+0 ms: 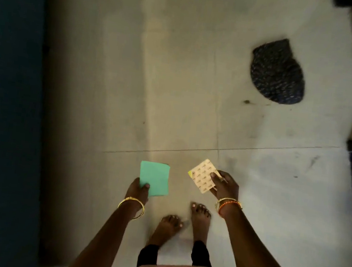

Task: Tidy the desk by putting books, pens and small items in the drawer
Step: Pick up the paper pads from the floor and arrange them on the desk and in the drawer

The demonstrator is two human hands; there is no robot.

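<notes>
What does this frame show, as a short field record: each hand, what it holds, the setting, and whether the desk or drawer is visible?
left hand: grips green paper pad
right hand: pinches beige patterned card
setting: standing barefoot on pale tiled floor
other: dark speckled mat on floor, far right
desk: not in view
drawer: not in view

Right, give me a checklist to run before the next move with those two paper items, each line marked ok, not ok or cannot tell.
1. Left hand holds the green paper pad: ok.
2. Right hand pinches the patterned card: ok.
3. Desk and drawer in view: not ok, only the tiled floor shows.
4. Path ahead free of obstacles: not ok, a dark mat lies ahead to the right.
5. Drawer open: cannot tell.
6. Feet planted on the floor: cannot tell, blurred.
</notes>
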